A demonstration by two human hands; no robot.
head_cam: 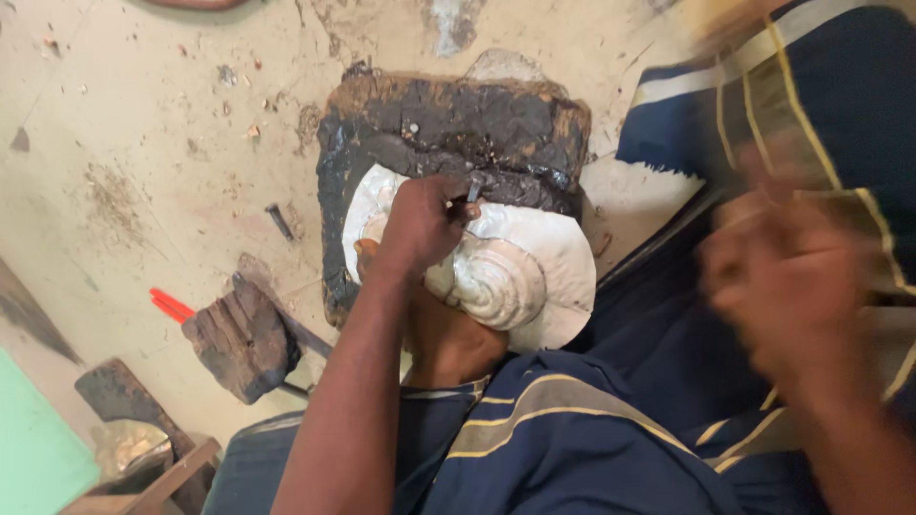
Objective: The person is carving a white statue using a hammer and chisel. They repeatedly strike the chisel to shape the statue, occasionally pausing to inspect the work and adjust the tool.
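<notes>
Pearly white shell [506, 272] braced on blackened block [448, 129]; left hand [420, 224] clenched round small metal tool [473, 193]; right hand [782, 286] blurred, grip unclear; judge keeping tool steady on shell matters.

Large pearly white shell [506, 272], centre of the frame, lying broad side up with its spiral whorl raised toward the lower right. Surface glossy, nacreous, ridged around the spiral; rim flares out to the right and bottom. Upper edge butts against the dark, blackened block [458, 124] it rests on. Small dark metal tool [473, 193], thin and short, stands tip-down on the shell's upper part, just above centre frame, gripped in the left hand [420, 224]
</notes>
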